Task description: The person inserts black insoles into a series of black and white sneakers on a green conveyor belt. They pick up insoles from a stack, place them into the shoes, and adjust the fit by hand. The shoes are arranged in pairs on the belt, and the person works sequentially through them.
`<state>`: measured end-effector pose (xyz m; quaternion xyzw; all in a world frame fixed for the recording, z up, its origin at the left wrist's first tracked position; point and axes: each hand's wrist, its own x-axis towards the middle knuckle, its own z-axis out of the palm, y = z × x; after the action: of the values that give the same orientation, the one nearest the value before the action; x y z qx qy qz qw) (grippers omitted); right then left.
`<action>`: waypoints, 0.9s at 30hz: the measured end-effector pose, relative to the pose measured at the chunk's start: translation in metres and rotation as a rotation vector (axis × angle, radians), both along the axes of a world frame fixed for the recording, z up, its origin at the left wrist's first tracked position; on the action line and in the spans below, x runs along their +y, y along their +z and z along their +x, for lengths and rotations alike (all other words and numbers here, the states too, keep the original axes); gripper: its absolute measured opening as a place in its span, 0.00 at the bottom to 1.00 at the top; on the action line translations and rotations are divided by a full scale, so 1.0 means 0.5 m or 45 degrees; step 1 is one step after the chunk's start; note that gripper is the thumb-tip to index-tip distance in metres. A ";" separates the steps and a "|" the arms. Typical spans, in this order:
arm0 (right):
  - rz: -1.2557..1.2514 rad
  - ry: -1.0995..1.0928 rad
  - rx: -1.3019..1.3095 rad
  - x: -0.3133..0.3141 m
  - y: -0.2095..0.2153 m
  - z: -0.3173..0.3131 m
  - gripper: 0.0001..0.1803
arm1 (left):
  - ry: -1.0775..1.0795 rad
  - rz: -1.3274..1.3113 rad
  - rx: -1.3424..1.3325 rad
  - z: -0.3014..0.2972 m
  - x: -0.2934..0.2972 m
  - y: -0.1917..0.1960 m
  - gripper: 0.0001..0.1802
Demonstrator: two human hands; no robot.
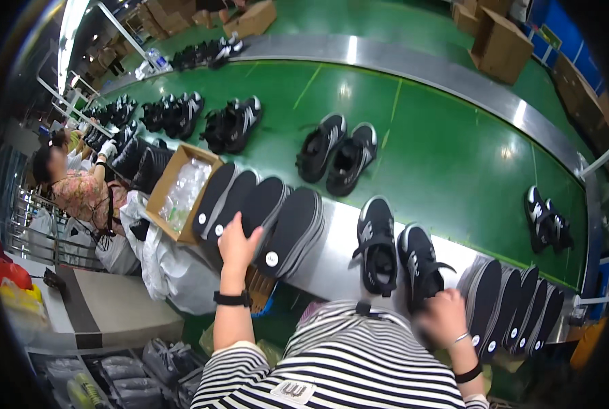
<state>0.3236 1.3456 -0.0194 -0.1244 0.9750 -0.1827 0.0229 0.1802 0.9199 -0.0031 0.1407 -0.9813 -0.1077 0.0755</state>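
My left hand (238, 242) reaches up to several leaning stacks of black insoles (263, 211) at the left, and its fingers close over the edge of one insole. My right hand (443, 317) is blurred. It sits at the heel of the right shoe of a pair of black sneakers with white stripes (394, 249), which stands on the metal rim (332, 259) in front of me. Beside that hand leans another row of black insoles (512, 303). I cannot tell whether the right hand holds anything.
A green conveyor belt (441, 150) curves past, carrying more pairs of black sneakers (338, 153) (546, 221). An open cardboard box of clear packets (180, 191) stands left of the insoles. Another person (79, 191) works further left. Cardboard boxes (499, 44) stand beyond the belt.
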 end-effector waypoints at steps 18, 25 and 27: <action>-1.050 0.231 -0.737 -0.061 -0.043 0.037 0.24 | -0.345 1.948 0.229 0.009 0.238 0.114 0.32; -0.101 0.395 -1.405 0.003 0.030 -0.005 0.32 | -0.454 2.085 -0.163 0.067 0.341 0.061 0.12; -0.096 0.224 -1.313 0.009 0.053 -0.018 0.25 | -0.578 1.946 -0.261 0.087 0.367 0.049 0.11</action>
<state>0.3148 1.3499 0.0072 -0.1004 0.8156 -0.2525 0.5108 0.2236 1.1036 0.0214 -0.0404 -0.6429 -0.7488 -0.1560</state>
